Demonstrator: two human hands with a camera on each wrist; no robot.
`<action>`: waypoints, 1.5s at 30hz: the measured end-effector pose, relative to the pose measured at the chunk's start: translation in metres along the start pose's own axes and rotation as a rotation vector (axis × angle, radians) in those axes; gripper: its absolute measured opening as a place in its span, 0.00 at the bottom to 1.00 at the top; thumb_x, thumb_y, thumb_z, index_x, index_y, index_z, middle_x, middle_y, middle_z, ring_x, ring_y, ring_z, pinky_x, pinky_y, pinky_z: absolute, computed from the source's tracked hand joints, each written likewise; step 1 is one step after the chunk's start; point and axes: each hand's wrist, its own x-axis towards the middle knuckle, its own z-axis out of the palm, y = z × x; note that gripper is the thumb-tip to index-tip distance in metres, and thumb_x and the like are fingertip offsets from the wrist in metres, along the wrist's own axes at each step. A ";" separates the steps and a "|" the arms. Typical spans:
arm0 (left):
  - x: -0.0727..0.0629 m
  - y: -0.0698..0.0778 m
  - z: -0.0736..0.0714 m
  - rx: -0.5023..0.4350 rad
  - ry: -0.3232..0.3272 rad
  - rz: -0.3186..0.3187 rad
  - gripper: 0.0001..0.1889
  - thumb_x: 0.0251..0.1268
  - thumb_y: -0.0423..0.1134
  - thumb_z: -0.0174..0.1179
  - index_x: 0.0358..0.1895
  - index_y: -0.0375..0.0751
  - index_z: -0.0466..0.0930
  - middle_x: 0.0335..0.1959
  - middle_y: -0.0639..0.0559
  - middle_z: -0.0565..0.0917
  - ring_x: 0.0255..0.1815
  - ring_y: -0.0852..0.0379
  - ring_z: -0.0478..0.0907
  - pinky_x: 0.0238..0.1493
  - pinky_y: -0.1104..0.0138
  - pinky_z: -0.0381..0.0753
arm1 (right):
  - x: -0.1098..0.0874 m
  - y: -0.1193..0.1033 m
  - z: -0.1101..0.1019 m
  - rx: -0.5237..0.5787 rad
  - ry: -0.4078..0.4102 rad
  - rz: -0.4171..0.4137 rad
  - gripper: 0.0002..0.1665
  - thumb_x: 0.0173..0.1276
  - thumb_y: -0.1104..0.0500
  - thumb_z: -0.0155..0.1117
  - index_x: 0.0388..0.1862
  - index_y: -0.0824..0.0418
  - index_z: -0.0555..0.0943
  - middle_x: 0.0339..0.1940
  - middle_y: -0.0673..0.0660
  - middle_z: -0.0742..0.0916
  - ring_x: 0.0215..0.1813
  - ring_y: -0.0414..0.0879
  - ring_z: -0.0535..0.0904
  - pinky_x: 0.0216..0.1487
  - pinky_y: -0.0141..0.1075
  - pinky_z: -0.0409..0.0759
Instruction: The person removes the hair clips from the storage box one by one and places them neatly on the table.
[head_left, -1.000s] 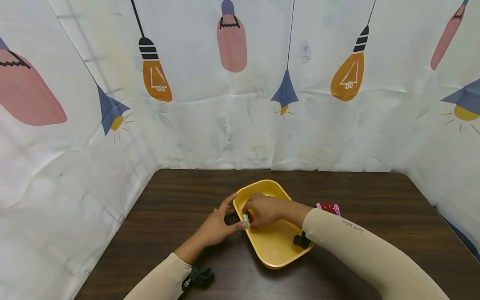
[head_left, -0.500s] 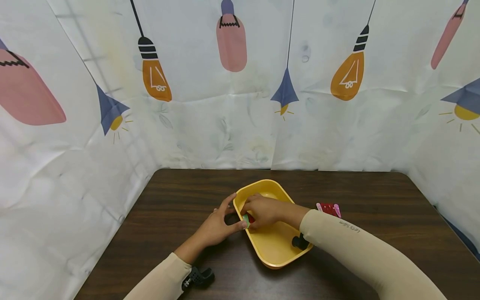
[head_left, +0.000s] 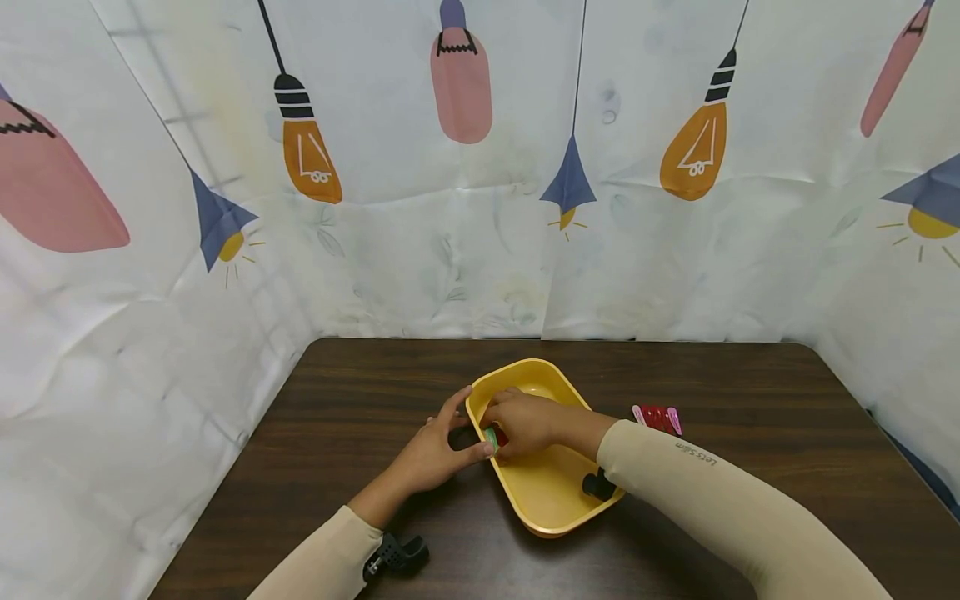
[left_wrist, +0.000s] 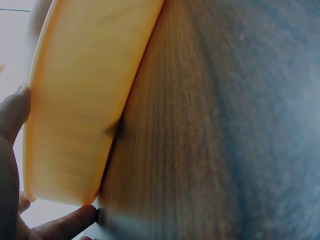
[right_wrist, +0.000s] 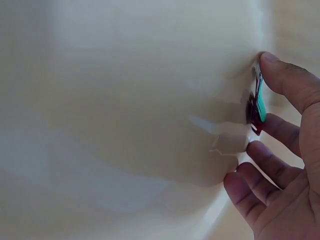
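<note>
A yellow plastic tub (head_left: pixel 536 500) sits at an angle on the dark wooden table (head_left: pixel 360 392). My left hand (head_left: pixel 431 452) holds its left side, thumb at the rim and fingers spread along the outer wall. The left wrist view shows the thumb (left_wrist: pixel 15 112) against the rim and a finger near the base corner. Inside the tub, my right hand (head_left: pixel 519 423) pinches small green and red hair clips (right_wrist: pixel 258 102) between thumb and forefinger, close against the left wall. Its other fingertips touch the tub wall. The clips are partly hidden in the head view.
More red and pink hair clips (head_left: pixel 657 419) lie on the table right of the tub, just beyond the right sleeve (head_left: pixel 697 475). A black wrist device (head_left: pixel 396 557) sits on the left sleeve. A patterned white curtain (head_left: pixel 450 250) surrounds the table.
My right hand and sleeve have shifted very slightly left, and the pinched clips have turned a little. The left hand and tub stay in place.
</note>
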 end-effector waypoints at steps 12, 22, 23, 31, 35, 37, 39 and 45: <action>0.001 0.000 0.000 0.004 0.007 0.002 0.51 0.61 0.68 0.67 0.83 0.69 0.46 0.66 0.47 0.80 0.75 0.26 0.58 0.68 0.28 0.52 | 0.000 -0.001 -0.001 0.004 0.008 0.004 0.24 0.62 0.48 0.78 0.56 0.52 0.85 0.49 0.47 0.81 0.53 0.43 0.72 0.55 0.35 0.73; 0.001 0.001 0.000 0.005 0.003 0.002 0.51 0.62 0.68 0.66 0.83 0.69 0.46 0.67 0.49 0.79 0.76 0.24 0.56 0.67 0.27 0.52 | -0.006 0.004 -0.006 -0.007 -0.035 0.020 0.32 0.58 0.51 0.81 0.62 0.51 0.83 0.58 0.49 0.81 0.61 0.48 0.72 0.64 0.40 0.72; 0.001 0.001 0.000 0.004 0.004 0.001 0.51 0.62 0.68 0.66 0.83 0.68 0.46 0.66 0.48 0.80 0.75 0.24 0.55 0.67 0.27 0.52 | -0.007 0.005 -0.007 0.003 -0.038 0.024 0.33 0.57 0.51 0.81 0.62 0.51 0.83 0.59 0.50 0.81 0.62 0.49 0.72 0.64 0.40 0.72; 0.001 0.000 0.001 0.006 0.007 -0.008 0.51 0.61 0.68 0.67 0.83 0.68 0.46 0.66 0.48 0.80 0.75 0.24 0.55 0.66 0.27 0.54 | -0.008 0.007 -0.007 0.021 -0.048 0.058 0.35 0.58 0.51 0.81 0.65 0.52 0.81 0.63 0.51 0.80 0.65 0.51 0.71 0.66 0.41 0.71; 0.001 0.000 0.001 0.006 0.007 -0.015 0.51 0.61 0.68 0.67 0.83 0.68 0.46 0.67 0.47 0.79 0.75 0.23 0.55 0.66 0.27 0.55 | -0.008 0.008 -0.006 0.026 -0.036 0.053 0.30 0.58 0.50 0.81 0.60 0.52 0.85 0.59 0.50 0.81 0.63 0.50 0.72 0.64 0.40 0.72; 0.001 0.000 0.001 0.007 0.007 -0.017 0.51 0.61 0.68 0.67 0.83 0.68 0.46 0.67 0.47 0.79 0.75 0.24 0.55 0.66 0.27 0.55 | -0.008 0.008 -0.006 0.025 -0.035 0.053 0.28 0.59 0.49 0.81 0.58 0.51 0.85 0.58 0.49 0.81 0.63 0.49 0.72 0.64 0.40 0.72; 0.001 0.000 0.001 0.007 0.005 -0.020 0.51 0.61 0.68 0.67 0.83 0.69 0.46 0.67 0.47 0.79 0.76 0.24 0.55 0.66 0.27 0.55 | -0.008 0.008 -0.006 0.024 -0.037 0.056 0.28 0.59 0.49 0.81 0.58 0.51 0.86 0.58 0.49 0.81 0.63 0.49 0.72 0.64 0.40 0.73; 0.001 0.000 0.002 0.004 0.007 -0.020 0.52 0.61 0.68 0.67 0.83 0.69 0.46 0.67 0.48 0.79 0.76 0.24 0.55 0.66 0.27 0.55 | -0.008 0.008 -0.006 0.024 -0.031 0.053 0.26 0.60 0.48 0.80 0.57 0.50 0.86 0.58 0.49 0.81 0.63 0.49 0.73 0.63 0.40 0.73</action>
